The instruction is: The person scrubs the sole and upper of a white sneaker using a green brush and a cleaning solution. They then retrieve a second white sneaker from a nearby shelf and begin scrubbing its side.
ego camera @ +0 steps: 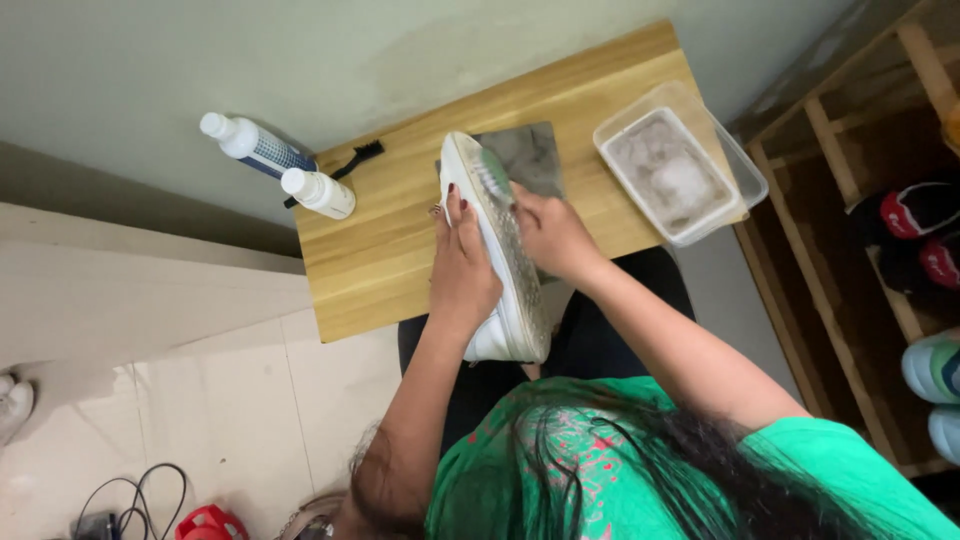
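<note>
A white sneaker [505,290] is held sole-up over the small wooden table [380,260], its toe pointing away from me. My left hand [462,265] grips the shoe's side. My right hand [550,232] holds a small brush with pale green bristles [492,175] against the dirty sole near the toe. A grey cloth [532,155] lies on the table under the shoe's toe.
A clear plastic tub of soapy water [675,170] sits at the table's right end. Two white bottles [318,192] [250,143] and a black brush [355,160] stand at the left. A wooden shoe rack [860,250] with several shoes is on the right. Cables [130,490] lie on the floor.
</note>
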